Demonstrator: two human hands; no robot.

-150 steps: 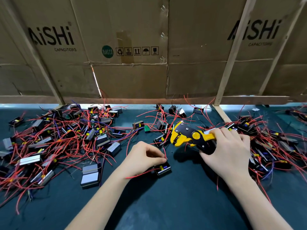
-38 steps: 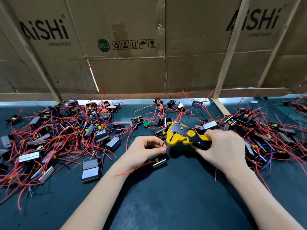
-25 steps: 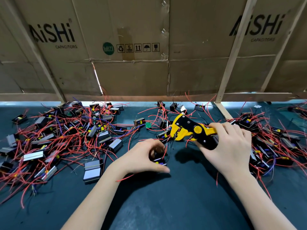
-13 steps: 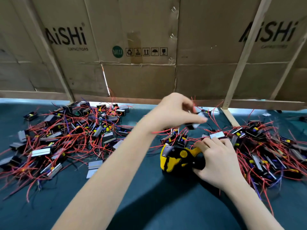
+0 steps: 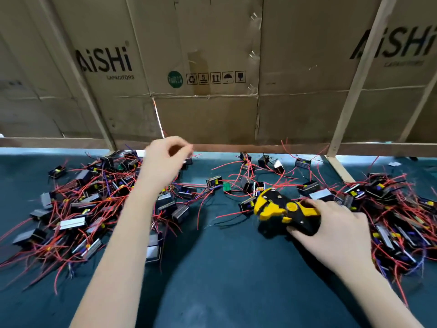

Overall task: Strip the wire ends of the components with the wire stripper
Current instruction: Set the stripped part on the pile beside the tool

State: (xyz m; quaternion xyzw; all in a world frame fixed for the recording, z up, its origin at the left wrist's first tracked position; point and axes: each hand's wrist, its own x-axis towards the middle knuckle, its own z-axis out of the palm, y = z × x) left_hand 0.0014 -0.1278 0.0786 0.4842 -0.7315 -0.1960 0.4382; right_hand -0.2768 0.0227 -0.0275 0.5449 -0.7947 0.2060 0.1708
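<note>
My right hand grips the handles of the yellow-and-black wire stripper, which lies low on the dark green mat with its jaws pointing left. My left hand is raised above the back of the left pile, blurred by motion. Its fingers are loosely curled and I see nothing in them. Small black components with red wires lie in a big pile on the left and another on the right. A few more are scattered between them.
A cardboard wall on a wooden frame closes the back of the mat. A wooden strut slants onto the mat at the right. Bare mat lies between my forearms.
My left hand lifted a component off the mat, carried it up and swung left over the left pile; the component is no longer in it. My right hand lowered the stripper to the mat.
</note>
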